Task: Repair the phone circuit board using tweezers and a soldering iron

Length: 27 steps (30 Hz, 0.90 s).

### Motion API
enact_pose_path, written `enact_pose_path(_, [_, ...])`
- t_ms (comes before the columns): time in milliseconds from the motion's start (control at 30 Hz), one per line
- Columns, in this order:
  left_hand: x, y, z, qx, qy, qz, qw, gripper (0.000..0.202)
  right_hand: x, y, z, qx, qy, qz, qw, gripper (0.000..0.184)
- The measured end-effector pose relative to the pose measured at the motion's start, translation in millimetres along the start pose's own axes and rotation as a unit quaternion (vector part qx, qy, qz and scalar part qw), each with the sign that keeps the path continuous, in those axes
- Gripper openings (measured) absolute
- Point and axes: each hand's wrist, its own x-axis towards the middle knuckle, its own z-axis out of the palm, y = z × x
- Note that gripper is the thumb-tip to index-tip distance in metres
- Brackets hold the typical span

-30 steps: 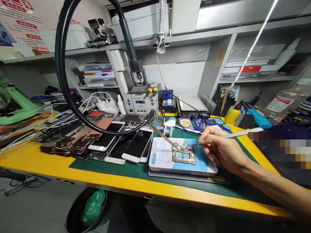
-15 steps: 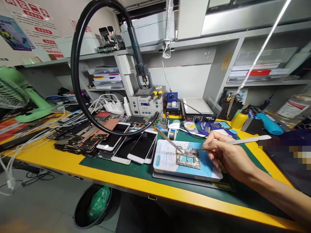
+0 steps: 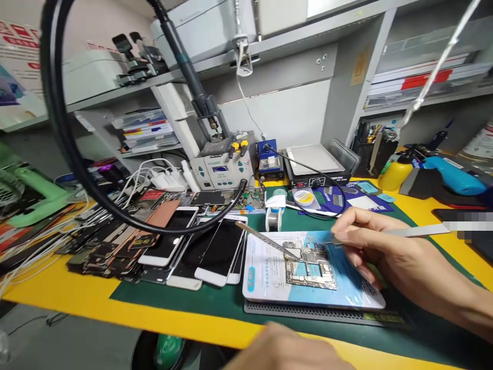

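Observation:
My right hand grips a long flat metal spatula, its tip reaching over a bare phone logic board. That board lies on a blue-and-white printed box. A second slim metal blade slants down from the left, its tip at the board's upper edge. Nothing visibly holds it. My left hand shows blurred at the bottom edge, in front of the yellow bench. Most of it lies out of view, and I cannot see what its fingers do.
Several phones and loose phone parts crowd the green mat to the left. A solder spool and a round tin stand behind the box. Further back are a hot-air station with a black hose and a heating plate.
My left hand has entered at the bottom edge. The whole scene has shifted in view as my head moved, and the board now appears larger. My right hand stays over the board.

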Motion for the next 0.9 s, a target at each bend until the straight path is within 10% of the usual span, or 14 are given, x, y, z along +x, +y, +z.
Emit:
enact_pose_path(333, [50, -19, -65.4, 0.046, 0.139, 0.014, 0.989, 0.016, 4, -3, -7, -0.043, 0.040, -0.015, 0.998, 0.015])
enact_pose_path(900, [85, -41, -47.7, -0.101, 0.059, 0.107, 0.987, 0.024, 4, -13, 0, -0.079, 0.043, -0.003, 0.996, 0.021])
